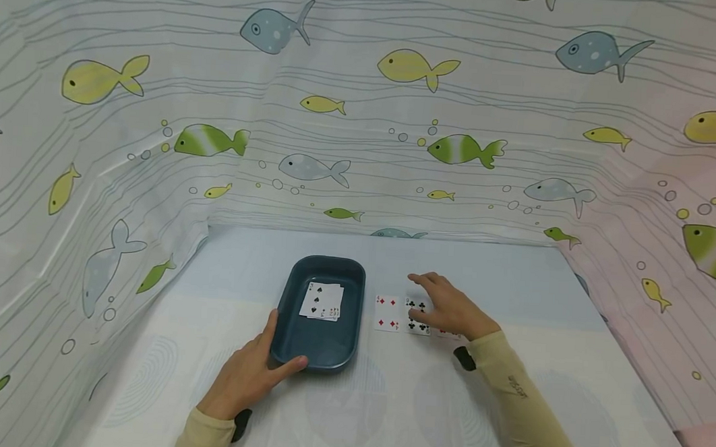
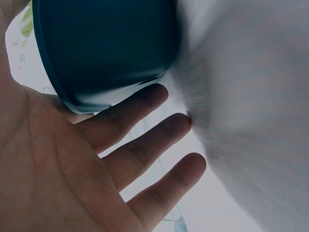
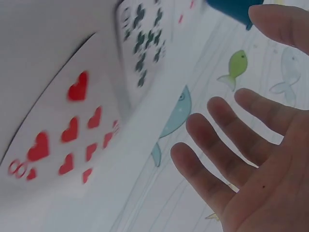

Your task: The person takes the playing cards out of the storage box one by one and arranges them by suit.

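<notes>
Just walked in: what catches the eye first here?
Probably the fish-patterned sheet filling the background. Below, a dark blue tray with playing cards inside stands on the table, the left hand at its near left corner. To its right lie face-up cards, partly hidden by the right hand.

Solid dark teal on rounded rectangular tray [image 1: 343,361] in left hand [image 1: 243,379]. Black pips on white for three of spades [image 1: 328,296] inside. Red on white for four of diamonds [image 1: 386,313], just left of right hand [image 1: 455,311]; black on white for clubs card [image 3: 144,53] and red on white for eight of hearts [image 3: 72,125], both beneath same hand. Beige on left sleeve [image 1: 204,435]; beige, dark-lettered on right sleeve [image 1: 524,408]. Beyond both hands, blue wavy lines plus green, yellow, grey-blue fish on white sheet [image 1: 363,132].
</notes>
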Tool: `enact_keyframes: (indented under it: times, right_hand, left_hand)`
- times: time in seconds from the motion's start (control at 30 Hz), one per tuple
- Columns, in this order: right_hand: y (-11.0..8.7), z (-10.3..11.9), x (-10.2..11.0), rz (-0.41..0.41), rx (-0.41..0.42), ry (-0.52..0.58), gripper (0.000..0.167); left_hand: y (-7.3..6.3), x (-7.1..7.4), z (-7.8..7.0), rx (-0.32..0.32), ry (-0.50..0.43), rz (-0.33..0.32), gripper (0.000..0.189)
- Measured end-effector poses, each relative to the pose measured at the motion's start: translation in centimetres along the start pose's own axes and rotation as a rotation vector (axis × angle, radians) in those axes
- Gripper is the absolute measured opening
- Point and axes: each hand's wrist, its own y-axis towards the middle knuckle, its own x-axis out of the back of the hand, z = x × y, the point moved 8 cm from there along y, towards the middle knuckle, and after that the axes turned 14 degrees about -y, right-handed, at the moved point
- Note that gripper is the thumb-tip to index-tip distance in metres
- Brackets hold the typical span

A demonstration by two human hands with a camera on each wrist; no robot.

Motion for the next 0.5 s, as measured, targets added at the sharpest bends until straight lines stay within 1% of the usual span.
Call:
enact_keyframes:
  times: [0.27, 0.5]
  right_hand:
    - [1.6, 2.9, 0.3, -0.027, 0.018, -0.028, 0.078]
    - [2.8, 5.7, 0.7, -0.068, 0.042, 0.004, 0.082]
  left_hand:
    - [0.0, 0.0, 0.1, -0.001, -0.003, 0.000, 0.116]
    - [0.0, -0.1, 0.2, 0.005, -0.010, 0.004, 0.116]
